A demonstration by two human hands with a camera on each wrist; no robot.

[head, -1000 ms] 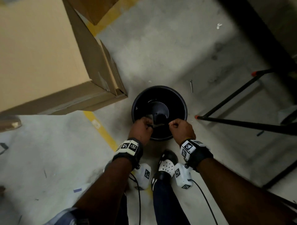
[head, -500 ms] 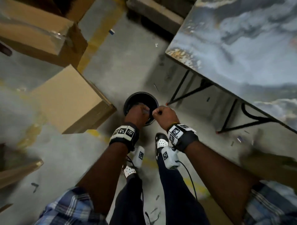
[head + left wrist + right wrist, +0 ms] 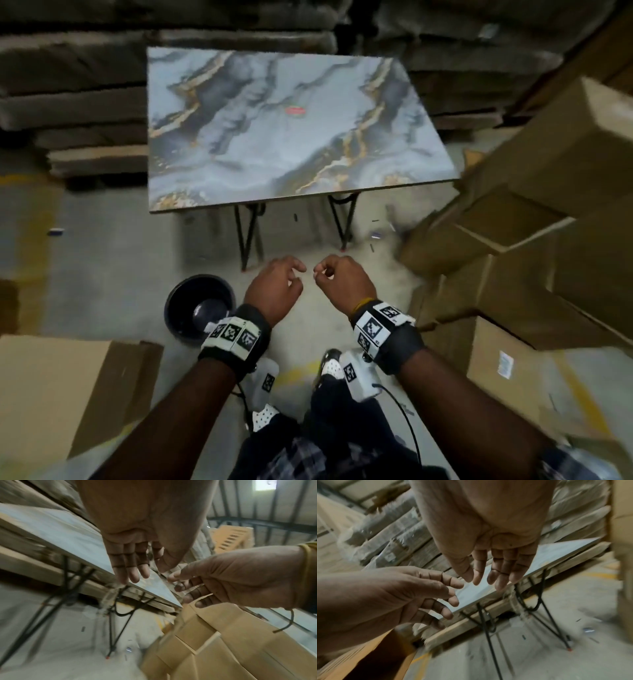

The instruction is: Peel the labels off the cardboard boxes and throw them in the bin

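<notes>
Both hands hang empty at mid-frame, close together but not touching: the left hand (image 3: 274, 291) with fingers loosely spread, the right hand (image 3: 342, 282) with fingers slack and lightly curled. The black bin (image 3: 178, 308) stands lower left, beside the left wrist. Boxes (image 3: 534, 246) stack at right; one (image 3: 506, 364) bears a white label, lower right

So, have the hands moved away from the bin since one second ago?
Yes. Both hands were over the bin; now they are to its right, empty.

A marble-patterned table (image 3: 274, 144) stands on black legs; wrapped stacks (image 3: 68, 102) lie behind it.
</notes>
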